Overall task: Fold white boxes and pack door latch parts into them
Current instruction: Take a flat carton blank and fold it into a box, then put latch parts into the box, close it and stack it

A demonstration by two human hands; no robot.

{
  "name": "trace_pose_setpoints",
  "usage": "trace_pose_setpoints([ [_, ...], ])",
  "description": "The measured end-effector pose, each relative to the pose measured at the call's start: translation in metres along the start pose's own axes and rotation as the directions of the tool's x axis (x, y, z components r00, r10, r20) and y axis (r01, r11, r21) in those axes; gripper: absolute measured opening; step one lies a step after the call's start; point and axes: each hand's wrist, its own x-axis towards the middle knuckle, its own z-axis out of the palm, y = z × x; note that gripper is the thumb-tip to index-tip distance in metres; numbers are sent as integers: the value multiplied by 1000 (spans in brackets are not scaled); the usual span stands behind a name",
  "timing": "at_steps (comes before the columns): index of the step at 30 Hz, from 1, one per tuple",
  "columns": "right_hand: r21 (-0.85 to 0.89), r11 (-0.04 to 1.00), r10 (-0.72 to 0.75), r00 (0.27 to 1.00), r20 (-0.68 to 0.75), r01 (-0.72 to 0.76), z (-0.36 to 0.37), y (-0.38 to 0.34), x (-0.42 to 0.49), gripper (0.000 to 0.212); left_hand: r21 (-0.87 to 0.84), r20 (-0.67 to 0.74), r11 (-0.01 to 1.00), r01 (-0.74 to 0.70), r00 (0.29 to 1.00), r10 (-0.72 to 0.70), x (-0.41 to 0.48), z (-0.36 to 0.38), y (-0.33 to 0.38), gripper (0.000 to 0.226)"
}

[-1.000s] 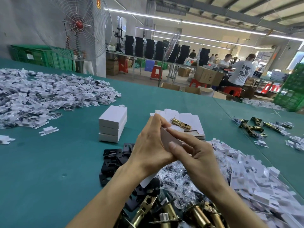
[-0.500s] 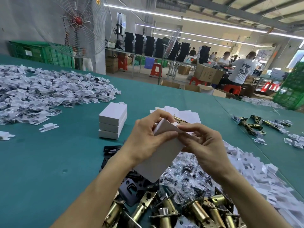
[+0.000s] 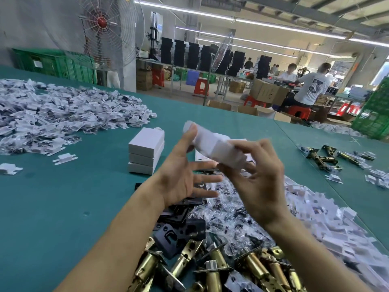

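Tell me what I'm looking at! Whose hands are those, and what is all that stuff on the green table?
There is no machine here. A person wears a camera on their head, so you see their own two arms as they see them. The right hand grips a white box. The left hand is open beside it, thumb up by the box's end. That part is blurry. On the green table are a stack of three closed boxes, brass latches, black plates, clear little bags and heaps of white card pieces.
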Motion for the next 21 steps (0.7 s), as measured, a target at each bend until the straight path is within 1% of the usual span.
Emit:
trace_pose_setpoints([
  [1, -23, 998, -49, 998, 26, 50, 8, -2, -4, 49, -72, 121, 996, 44, 992, -35, -1, -1, -1, 81],
  [2, -43, 995, -85, 995, 52, 88, 14, -4, -6, 49, -153, 172, 987, 55, 985, -28, -2, -1, 0, 76],
  [3, -53, 993, -98, 992, 84, 102, 19, -4, -8, 47, -232, 178, 971, 54, 984, -12, -2, -1, 2, 68],
  [4, -42, 995, -79, 988, 131, 85, 22, -5, -8, 45, -302, 148, 952, 39, 989, 6, -2, -1, 3, 61],
  [5, -17, 999, -36, 980, 197, 40, 24, -6, -7, 42, -342, 79, 940, -3, 996, 32, -1, -1, 4, 55],
  [6, -4, 1000, 16, 961, 275, -15, 24, -6, -6, 42, -319, -41, 945, -78, 997, 69, 0, -3, 5, 56],
  [7, -29, 998, 67, 934, 351, -61, 25, -7, -6, 42, -228, -185, 960, -164, 975, 123, 1, -6, 6, 62],
  [8, -85, 993, 112, 906, 409, -84, 25, -6, -7, 43, -108, -294, 965, -238, 935, 198, 2, -9, 8, 66],
  [9, -149, 984, 153, 881, 449, -95, 25, -6, -8, 41, 0, -349, 954, -299, 894, 280, 1, -11, 10, 68],
  [11, -234, 966, 217, 831, 513, -107, 29, -10, -13, 33, 119, -335, 908, -401, 845, 417, -4, -14, 19, 75],
  [12, -258, 960, 243, 788, 566, -110, 32, -14, -16, 30, 163, -319, 882, -442, 822, 471, -8, -16, 23, 79],
  [14, -298, 953, 261, 661, 703, -58, 43, -24, -22, 26, 312, -325, 823, -474, 761, 561, -12, -22, 30, 82],
  [15, -308, 951, 252, 598, 760, -10, 51, -30, -24, 28, 382, -339, 794, -473, 727, 596, -13, -24, 30, 81],
  [16, -305, 952, 240, 552, 799, 27, 59, -36, -26, 30, 432, -355, 772, -467, 699, 621, -13, -26, 30, 79],
  [18, -270, 961, 210, 486, 848, 56, 76, -47, -28, 33, 500, -376, 743, -444, 662, 648, -14, -26, 29, 76],
  [21, -175, 970, 96, 393, 914, 171, 99, -57, -30, 38, 559, -384, 709, -431, 623, 681, -12, -27, 26, 67],
])
